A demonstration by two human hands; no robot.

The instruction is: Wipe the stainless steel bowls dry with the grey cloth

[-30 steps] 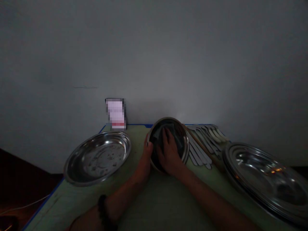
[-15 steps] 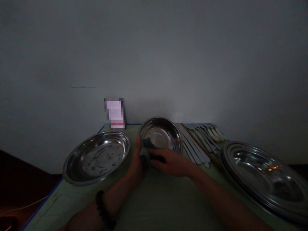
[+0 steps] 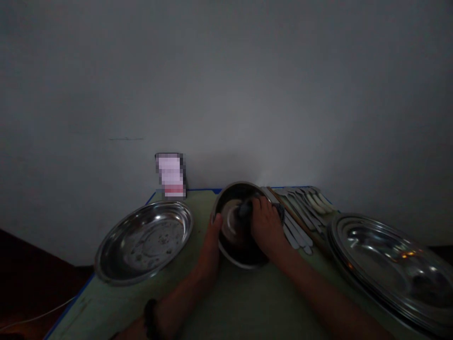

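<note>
The right hand (image 3: 268, 224) has shifted across the bowl (image 3: 230, 223) to its right rim, fingers closed on the cloth (image 3: 281, 212); the left hand (image 3: 211, 243) grips the opposite rim.

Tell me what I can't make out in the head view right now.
All in the head view:
- Most fingers of the left hand: hidden behind the bowl.
- Much of the cloth: covered by the right hand.
- The phone's screen: blurred into blocks.
- The stacked trays' far end: cut off by the right edge.
</note>
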